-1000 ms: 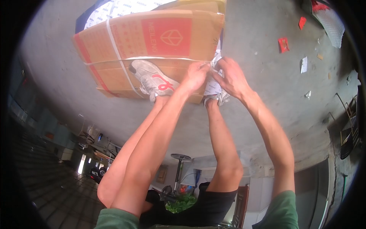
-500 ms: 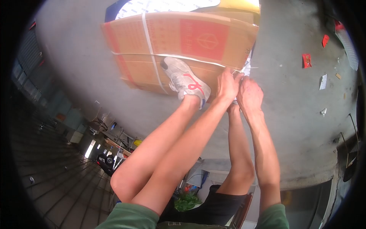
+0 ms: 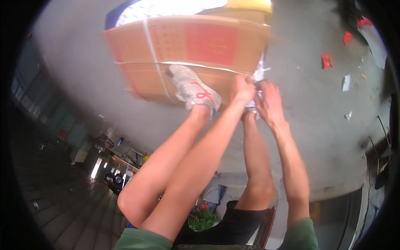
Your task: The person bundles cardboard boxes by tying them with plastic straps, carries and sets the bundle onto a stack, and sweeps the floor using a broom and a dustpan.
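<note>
A flattened cardboard bundle [image 3: 173,48] with red print lies on the floor, bound by a white strap [image 3: 193,64] that runs across it and another crossing it lengthwise. My left hand [image 3: 243,88] is closed round the strap at the bundle's near right corner. Just to its right, my right hand [image 3: 270,101] has its fingers curled at the strap's loose end; blur hides the exact grip. A grey shoe [image 3: 193,88] with a red mark presses on the cardboard. My other foot is mostly hidden behind the hands.
White patterned sheeting [image 3: 171,8] and a yellow piece [image 3: 250,5] show at the bundle's far side. Red wrappers [image 3: 327,61] and paper scraps [image 3: 346,83] litter the grey floor at right. A green plant [image 3: 204,220] is below, near my legs.
My hands have come slightly apart at the strap, and the right hand's fingers have shifted. The whole view has moved a little, so the bundle appears further left.
</note>
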